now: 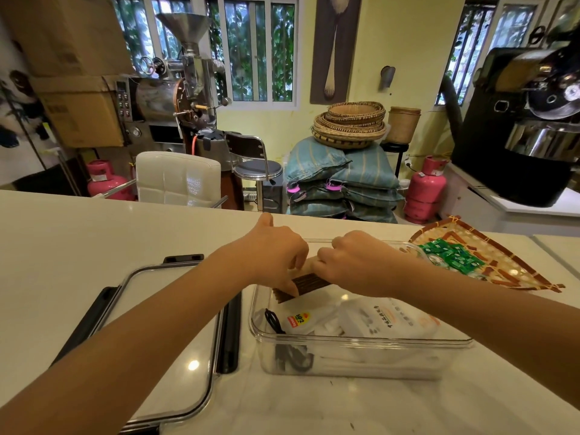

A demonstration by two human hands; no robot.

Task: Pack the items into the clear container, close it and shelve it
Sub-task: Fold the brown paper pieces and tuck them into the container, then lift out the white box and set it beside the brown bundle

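Over the open container (361,343), both hands, left (276,255) and right (357,265), grip a dark bundle (306,282) above white packets (361,318) already inside. Packing is under way; next the bundle likely goes down, then green sachets (452,257), then the lid (163,334) lying left on the surface (94,233).

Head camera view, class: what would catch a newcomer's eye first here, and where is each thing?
At centre, the left hand and right hand hold a dark brown bundle over the clear container, which already has white packets inside. The lid lies off, to the container's left on the white counter. To the right sits a woven tray with green sachets.
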